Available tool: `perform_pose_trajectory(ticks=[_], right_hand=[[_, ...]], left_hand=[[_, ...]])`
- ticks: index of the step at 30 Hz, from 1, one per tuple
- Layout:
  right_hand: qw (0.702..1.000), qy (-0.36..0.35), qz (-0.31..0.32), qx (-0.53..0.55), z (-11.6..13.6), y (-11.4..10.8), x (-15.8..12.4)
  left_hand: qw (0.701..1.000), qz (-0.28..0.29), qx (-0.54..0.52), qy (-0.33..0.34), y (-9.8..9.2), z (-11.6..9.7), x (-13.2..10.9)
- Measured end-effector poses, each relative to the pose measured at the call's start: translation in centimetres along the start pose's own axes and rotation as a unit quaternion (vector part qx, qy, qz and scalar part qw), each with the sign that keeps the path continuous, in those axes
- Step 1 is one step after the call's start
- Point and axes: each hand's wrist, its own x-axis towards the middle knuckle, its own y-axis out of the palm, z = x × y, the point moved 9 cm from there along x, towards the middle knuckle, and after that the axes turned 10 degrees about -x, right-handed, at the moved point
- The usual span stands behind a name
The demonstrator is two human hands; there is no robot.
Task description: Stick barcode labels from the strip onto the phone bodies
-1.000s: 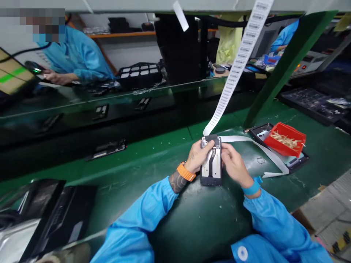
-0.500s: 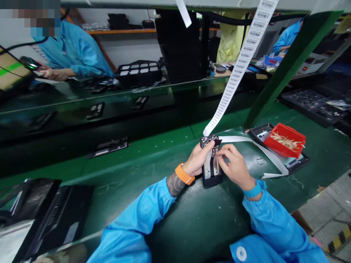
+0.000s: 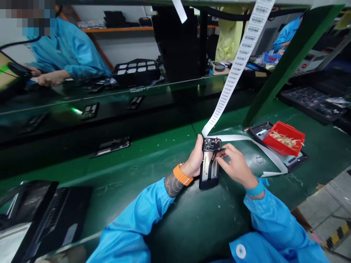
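An opened phone body (image 3: 209, 165) stands tilted on the green mat, its circuit board and metal inner frame facing me. My left hand (image 3: 194, 159) wraps round its left side and holds it. My right hand (image 3: 235, 165) is closed in a pinch at the upper right edge of the phone, on a small dark piece I cannot make out. A long white strip of barcode labels (image 3: 231, 78) hangs down from above and ends just behind the phone.
A red bin (image 3: 286, 138) of small tan parts sits on a black tray (image 3: 297, 160) to the right. More phone bodies (image 3: 113, 144) lie on the dark conveyor (image 3: 82, 120) behind. A co-worker in blue (image 3: 65, 51) works at far left. Black trays (image 3: 46, 215) lie lower left.
The dark flat piece that covered the phone's top has come off, baring the circuit board. My left thumb moved from the top face to the phone's side. My right fingers shifted to the upper edge.
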Motion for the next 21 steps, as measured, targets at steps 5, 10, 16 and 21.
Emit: perform_pose_trajectory(ticks=[5,10,16,21], right_hand=[[0.999,-0.018,0.004,-0.043,0.6,-0.2,0.0],[0.995,-0.063,-0.002,0.071,3.1,-1.7,-0.9],[0.997,-0.018,-0.079,0.003,4.1,-0.4,-0.7],[0.993,-0.061,-0.078,-0.057,5.0,1.2,-0.3]], left_hand=[[0.999,-0.011,-0.042,-0.028,0.3,0.2,0.0],[0.988,-0.114,-0.077,0.073,-2.5,-2.8,0.3],[0.99,-0.123,0.008,0.069,-2.2,-2.1,0.0],[0.991,-0.123,0.04,0.042,-1.7,-0.6,-0.6]])
